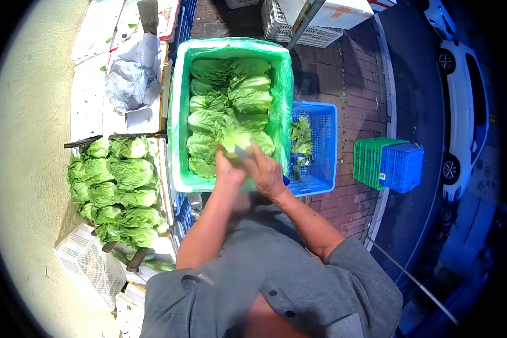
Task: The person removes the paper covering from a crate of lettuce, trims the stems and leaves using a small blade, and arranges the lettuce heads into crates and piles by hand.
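Observation:
A head of lettuce (232,135) is gripped at its base by my left hand (230,170), over the near part of a green-lined box (173,112). My right hand (268,176) is closed round a knife (241,152); its blue-grey blade lies against the lettuce base, and a blue handle end shows beside the wrist. Rows of lettuce heads (252,100) fill the box beneath. Some of the fingers are blurred or hidden.
A blue basket (331,146) with loose leaves stands right of the box. On the left, more lettuce (118,188) is stacked near a crumpled plastic bag (132,79). Green (369,163) and blue crates (403,168) sit by the kerb; a white car (467,112) is beyond.

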Demonstrator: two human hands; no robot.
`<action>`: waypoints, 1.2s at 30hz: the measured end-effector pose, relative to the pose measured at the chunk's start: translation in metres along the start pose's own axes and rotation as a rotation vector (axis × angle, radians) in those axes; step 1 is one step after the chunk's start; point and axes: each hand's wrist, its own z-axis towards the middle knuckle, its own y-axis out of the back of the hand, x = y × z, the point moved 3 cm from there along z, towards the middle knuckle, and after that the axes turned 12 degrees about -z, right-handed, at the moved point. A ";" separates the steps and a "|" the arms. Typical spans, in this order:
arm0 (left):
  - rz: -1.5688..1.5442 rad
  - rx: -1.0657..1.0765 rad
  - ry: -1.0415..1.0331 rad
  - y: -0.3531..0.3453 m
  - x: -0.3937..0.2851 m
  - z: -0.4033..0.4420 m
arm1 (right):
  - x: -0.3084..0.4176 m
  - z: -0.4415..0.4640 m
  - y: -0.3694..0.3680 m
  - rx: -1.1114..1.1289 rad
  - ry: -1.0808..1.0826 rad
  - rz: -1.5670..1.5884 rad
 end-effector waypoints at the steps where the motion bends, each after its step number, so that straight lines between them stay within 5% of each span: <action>1: 0.008 -0.017 -0.005 -0.001 0.000 -0.001 | 0.000 0.001 0.000 -0.007 0.008 0.000; 22: 0.006 -0.072 -0.011 -0.001 0.004 -0.001 | -0.022 -0.006 -0.002 0.067 -0.118 0.096; 26: 0.032 0.064 0.049 0.015 0.001 0.021 | -0.030 -0.012 0.002 0.004 -0.110 0.112; 30: 0.034 0.194 0.179 -0.005 0.015 0.007 | -0.091 -0.047 -0.013 -0.137 -0.639 0.699; 34: 0.215 0.248 0.207 -0.002 0.020 0.011 | -0.142 -0.065 0.017 -0.207 -1.414 1.450; 36: 0.190 0.266 0.218 -0.005 0.023 0.018 | -0.144 -0.068 0.028 -0.163 -1.371 1.393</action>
